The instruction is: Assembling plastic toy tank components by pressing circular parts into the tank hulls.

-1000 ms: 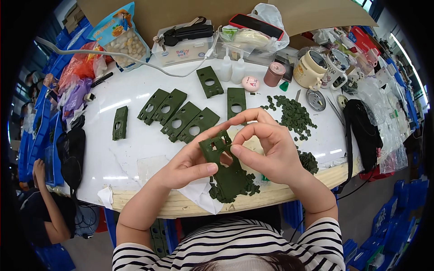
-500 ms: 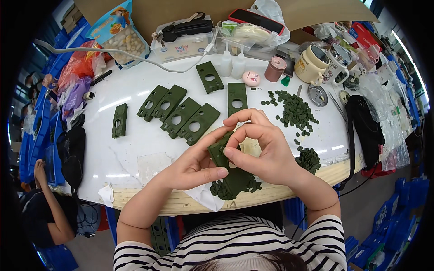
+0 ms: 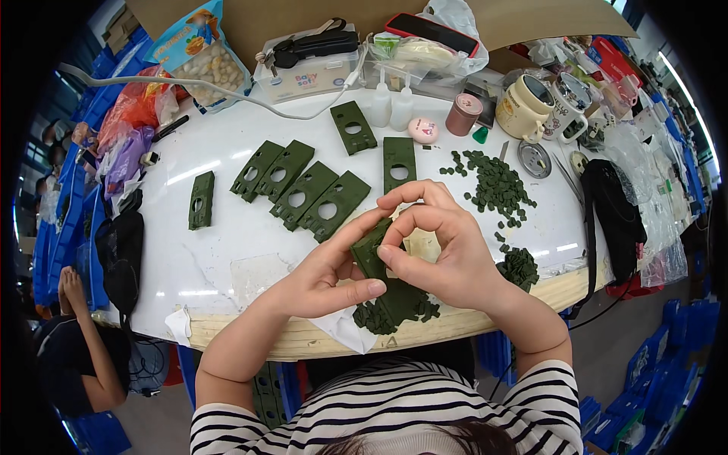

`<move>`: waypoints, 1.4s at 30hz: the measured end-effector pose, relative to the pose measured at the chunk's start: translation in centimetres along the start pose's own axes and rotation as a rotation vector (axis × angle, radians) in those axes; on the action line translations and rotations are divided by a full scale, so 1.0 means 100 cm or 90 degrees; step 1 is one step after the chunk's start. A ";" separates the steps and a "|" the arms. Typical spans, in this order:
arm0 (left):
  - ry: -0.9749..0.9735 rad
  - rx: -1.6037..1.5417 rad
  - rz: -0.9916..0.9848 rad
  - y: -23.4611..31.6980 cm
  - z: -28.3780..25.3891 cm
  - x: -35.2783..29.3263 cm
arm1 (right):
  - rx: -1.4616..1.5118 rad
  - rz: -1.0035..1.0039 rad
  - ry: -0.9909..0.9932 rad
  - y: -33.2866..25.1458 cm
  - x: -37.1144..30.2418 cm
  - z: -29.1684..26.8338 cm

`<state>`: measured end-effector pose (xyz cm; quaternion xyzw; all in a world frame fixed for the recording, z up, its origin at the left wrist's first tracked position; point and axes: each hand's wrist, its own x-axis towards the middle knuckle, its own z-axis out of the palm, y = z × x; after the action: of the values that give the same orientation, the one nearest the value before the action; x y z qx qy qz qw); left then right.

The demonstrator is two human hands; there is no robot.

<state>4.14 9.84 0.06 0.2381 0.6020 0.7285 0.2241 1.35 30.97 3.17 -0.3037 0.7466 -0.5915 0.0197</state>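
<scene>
Near the front edge of the table, my left hand [image 3: 322, 282] holds a dark green moulded part [image 3: 368, 252], tilted, with fingers along its far side. My right hand [image 3: 453, 254] is closed in a pinch, thumb and forefinger against the part's right edge; whatever lies between those fingertips is hidden. Below my hands are a heap of small dark green pieces [image 3: 375, 318] and a larger green piece [image 3: 402, 299], partly covered. Several flat green housings with round holes lie beyond, among them one housing [image 3: 334, 206] left of my hands and another housing [image 3: 399, 161] straight ahead.
Loose green chips [image 3: 497, 186] spread at the right, with a denser pile [image 3: 519, 269] nearer me. Two mugs [image 3: 525, 108], a metal lid [image 3: 534, 161], squeeze bottles [image 3: 390, 106] and a black bag [image 3: 613, 220] stand around. Another person's hand [image 3: 72, 292] shows at far left.
My hands keep nearly the same pose around the green part, with only a slight shift. At far left, the other person's hands have moved a little.
</scene>
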 end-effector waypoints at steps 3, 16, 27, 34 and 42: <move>0.010 0.006 0.013 -0.002 0.001 0.000 | -0.004 0.000 -0.004 -0.001 0.000 -0.001; 0.015 0.063 0.017 -0.006 -0.002 -0.001 | 0.016 -0.006 0.009 0.000 0.000 0.002; 0.006 0.039 0.056 -0.011 -0.001 -0.001 | -0.014 -0.027 0.009 -0.001 0.000 0.002; -0.004 0.035 0.076 -0.018 -0.002 -0.001 | -0.023 -0.032 0.016 0.000 -0.001 0.003; 0.038 -0.011 0.038 -0.016 0.002 -0.002 | -0.040 -0.053 0.013 0.001 -0.001 0.003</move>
<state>4.50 10.14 -1.54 0.2320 0.5945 0.7470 0.1866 1.51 30.72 2.98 -0.3289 0.7519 -0.5710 -0.0219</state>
